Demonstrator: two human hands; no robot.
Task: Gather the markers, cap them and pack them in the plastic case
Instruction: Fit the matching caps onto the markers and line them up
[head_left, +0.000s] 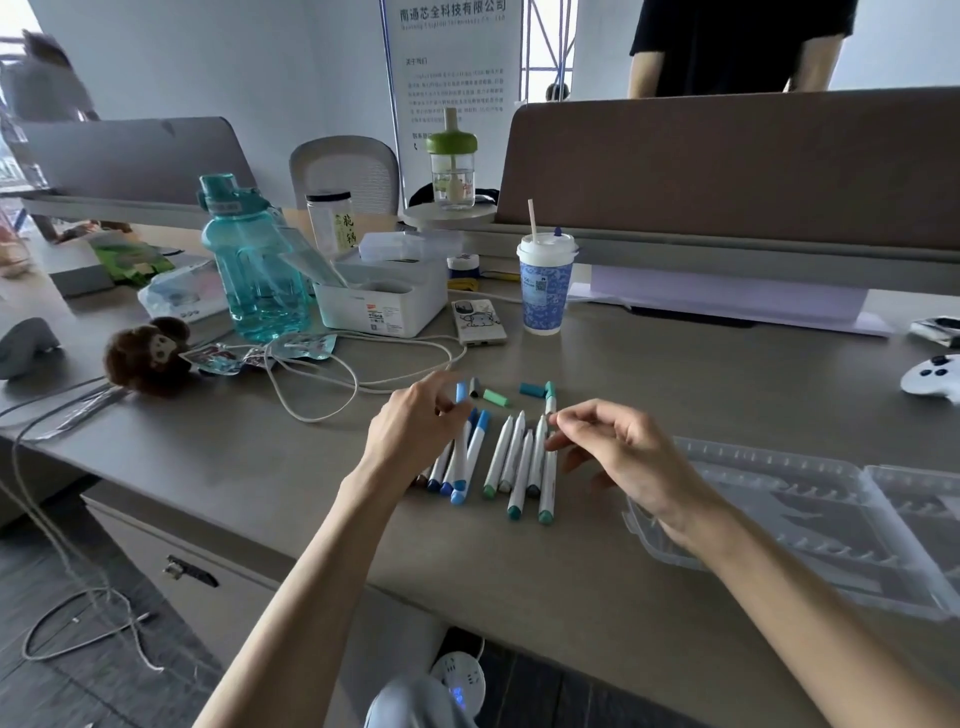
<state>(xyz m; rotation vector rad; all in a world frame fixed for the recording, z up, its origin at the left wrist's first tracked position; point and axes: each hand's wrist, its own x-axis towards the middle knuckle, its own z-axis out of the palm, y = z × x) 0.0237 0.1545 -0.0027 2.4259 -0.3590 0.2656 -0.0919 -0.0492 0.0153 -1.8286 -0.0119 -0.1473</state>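
Several white markers lie side by side on the desk, a blue-ended group (451, 470) on the left and a green-ended group (511, 465) on the right. My left hand (410, 431) pinches a marker with a blue cap (461, 393) at the top of the blue group. My right hand (623, 457) pinches with thumb and index finger a marker with a teal cap (549, 391) at the right of the green group. Loose caps lie just beyond: grey (474, 387), light green (496, 398), teal (531, 389). The clear plastic case (810, 525) lies open at the right.
Beyond the markers are white cables (322, 376), a power bank (478, 322), a paper cup with straw (545, 291), a white box (379, 304), a teal water bottle (254, 270) and a plush toy (148, 356). A white game controller (930, 375) sits far right.
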